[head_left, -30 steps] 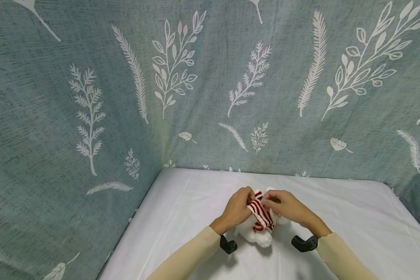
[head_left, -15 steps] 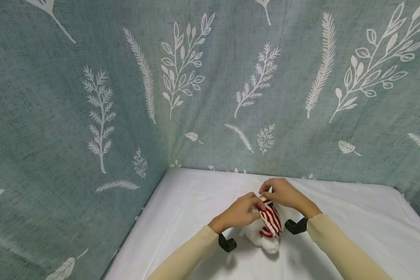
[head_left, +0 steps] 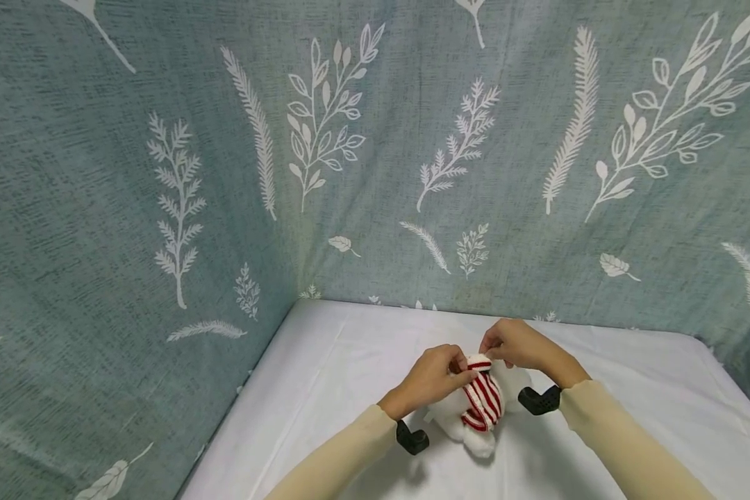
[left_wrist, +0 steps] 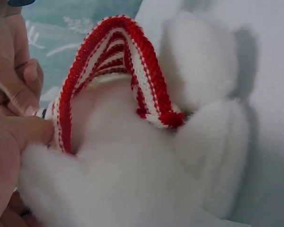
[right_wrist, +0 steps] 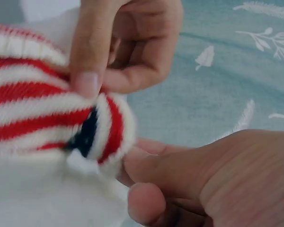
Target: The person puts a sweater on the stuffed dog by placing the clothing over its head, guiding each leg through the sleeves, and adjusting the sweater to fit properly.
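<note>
A white plush toy (head_left: 477, 443) lies on the bed-like white surface, with a red-and-white striped knit sweater (head_left: 484, 401) over part of it. My left hand (head_left: 434, 375) pinches the sweater's knit between thumb and fingers near its far end. At that far end, my right hand (head_left: 521, 345) pinches the edge of a striped band (right_wrist: 116, 127) with a navy patch beside it. In the left wrist view the sweater's wide hem (left_wrist: 154, 71) gapes in an arch over the white fur (left_wrist: 132, 179). Much of the toy's far side is hidden by the hands.
White cloth (head_left: 325, 403) covers the flat surface under the toy. Blue-green curtains (head_left: 375, 167) with white leaf prints rise behind it and along the left. A black wrist device (head_left: 412, 437) sits on the left wrist, another (head_left: 539, 401) on the right.
My right hand has shifted from the sweater's right side to its far end and now pinches the band there. My left hand keeps to the sweater, its thumb now across the stripes.
</note>
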The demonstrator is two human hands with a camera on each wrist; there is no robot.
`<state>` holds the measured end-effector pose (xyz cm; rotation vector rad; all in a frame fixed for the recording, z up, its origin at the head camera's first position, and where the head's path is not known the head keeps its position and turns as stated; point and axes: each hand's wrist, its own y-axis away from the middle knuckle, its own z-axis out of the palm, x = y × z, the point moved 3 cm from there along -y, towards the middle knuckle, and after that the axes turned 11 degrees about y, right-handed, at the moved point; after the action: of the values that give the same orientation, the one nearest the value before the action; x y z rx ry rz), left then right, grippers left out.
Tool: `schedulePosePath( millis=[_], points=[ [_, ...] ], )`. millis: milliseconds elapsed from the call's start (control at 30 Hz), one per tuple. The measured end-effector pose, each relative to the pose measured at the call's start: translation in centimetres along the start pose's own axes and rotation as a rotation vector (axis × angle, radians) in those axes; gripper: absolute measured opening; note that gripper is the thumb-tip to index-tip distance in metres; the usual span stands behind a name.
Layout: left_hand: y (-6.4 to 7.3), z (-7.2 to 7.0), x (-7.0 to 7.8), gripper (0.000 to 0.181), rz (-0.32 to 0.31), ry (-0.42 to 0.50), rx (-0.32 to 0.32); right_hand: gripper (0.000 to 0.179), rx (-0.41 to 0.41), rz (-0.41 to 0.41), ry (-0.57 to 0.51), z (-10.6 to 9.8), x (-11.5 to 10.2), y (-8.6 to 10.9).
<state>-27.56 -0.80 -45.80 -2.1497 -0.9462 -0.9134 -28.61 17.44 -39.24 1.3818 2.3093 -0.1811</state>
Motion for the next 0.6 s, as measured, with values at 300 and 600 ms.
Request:
schedulePosePath(
  millis=[300,600],
  points=[
    [0.1,0.0,-0.2,0.024,-0.041,0.021,0.022,0.014,-0.024,-0.118,0.057,0.3,0.4,-0.1],
    [0.2,0.3,-0.2,0.029,-0.034,0.024,0.055,0.025,-0.019,-0.198,0.154,1.1,0.2,-0.6]
  ],
)
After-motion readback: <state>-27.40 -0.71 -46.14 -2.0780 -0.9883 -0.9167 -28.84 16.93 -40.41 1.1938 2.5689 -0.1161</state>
